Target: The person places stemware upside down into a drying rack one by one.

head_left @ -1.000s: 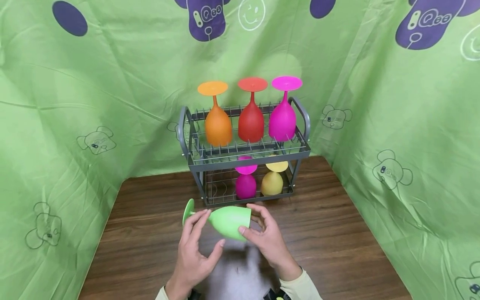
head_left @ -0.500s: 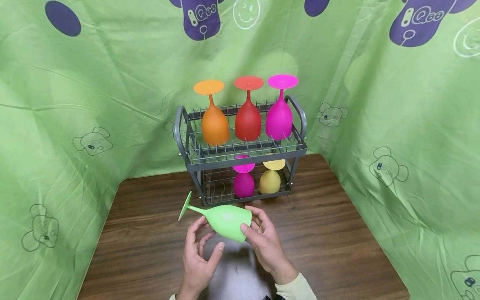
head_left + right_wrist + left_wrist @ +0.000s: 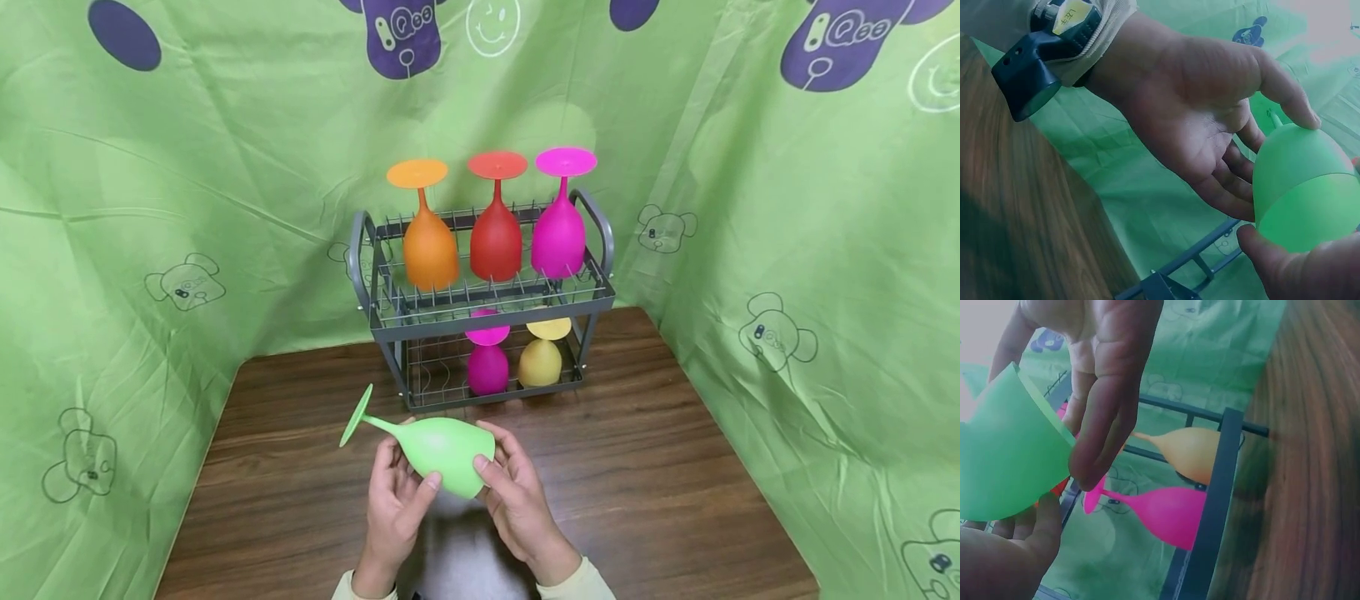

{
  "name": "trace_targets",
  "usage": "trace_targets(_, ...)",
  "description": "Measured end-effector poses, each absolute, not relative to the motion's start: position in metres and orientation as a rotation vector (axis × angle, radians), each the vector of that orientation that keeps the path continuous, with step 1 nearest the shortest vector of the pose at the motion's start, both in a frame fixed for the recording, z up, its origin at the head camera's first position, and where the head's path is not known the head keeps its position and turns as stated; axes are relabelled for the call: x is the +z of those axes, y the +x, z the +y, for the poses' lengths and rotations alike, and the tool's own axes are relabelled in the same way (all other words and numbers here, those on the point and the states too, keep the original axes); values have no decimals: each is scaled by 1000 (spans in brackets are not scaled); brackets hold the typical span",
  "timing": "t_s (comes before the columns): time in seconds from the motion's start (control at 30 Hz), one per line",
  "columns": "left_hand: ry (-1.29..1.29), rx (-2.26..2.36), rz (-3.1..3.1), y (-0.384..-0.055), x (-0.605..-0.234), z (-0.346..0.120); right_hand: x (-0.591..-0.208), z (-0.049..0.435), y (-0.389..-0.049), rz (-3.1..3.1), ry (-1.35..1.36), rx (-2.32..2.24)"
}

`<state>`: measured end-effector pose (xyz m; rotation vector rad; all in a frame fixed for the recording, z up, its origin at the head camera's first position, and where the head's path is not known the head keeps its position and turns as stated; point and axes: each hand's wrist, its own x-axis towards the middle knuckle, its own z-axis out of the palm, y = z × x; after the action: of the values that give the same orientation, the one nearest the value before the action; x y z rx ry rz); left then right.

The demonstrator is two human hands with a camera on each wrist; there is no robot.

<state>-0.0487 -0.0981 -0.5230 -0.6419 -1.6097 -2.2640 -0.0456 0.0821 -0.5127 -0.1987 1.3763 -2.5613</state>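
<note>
A light green plastic wine glass (image 3: 442, 454) lies tilted in the air between both hands in the head view, its foot to the left and its mouth to the right. My left hand (image 3: 392, 504) holds the bowl near the stem, thumb in front and fingers behind. The right hand (image 3: 521, 508) grips the bowl at the rim, its thumb on the near side. From the left wrist, the green bowl (image 3: 1007, 450) shows between both hands. The glass's open mouth (image 3: 1310, 215) appears in the right wrist view.
A grey two-tier rack (image 3: 495, 317) stands at the table's back. Upside down on top are orange (image 3: 431, 254), red (image 3: 497, 246) and magenta (image 3: 558, 242) wine glasses; below, another magenta one (image 3: 488, 371) and a yellow one (image 3: 540, 364). Green cloth (image 3: 285, 208) surrounds the wooden table (image 3: 270, 492).
The left hand moved from the stem, opened, and now holds the bowl by its stem end. The glass shifted slightly left and tilted, its foot raised; the right hand keeps its grip on the rim.
</note>
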Motion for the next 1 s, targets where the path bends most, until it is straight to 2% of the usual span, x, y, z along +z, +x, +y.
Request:
trace_targets(0.67,-723,-2178,-1576,-66,-510,-94,-502,98,-63,1575,-342,-2541)
trace_targets(1.0,-581,-1900,-1816,-79,-512,-109,-474,129,-81,2004,-449,-2411)
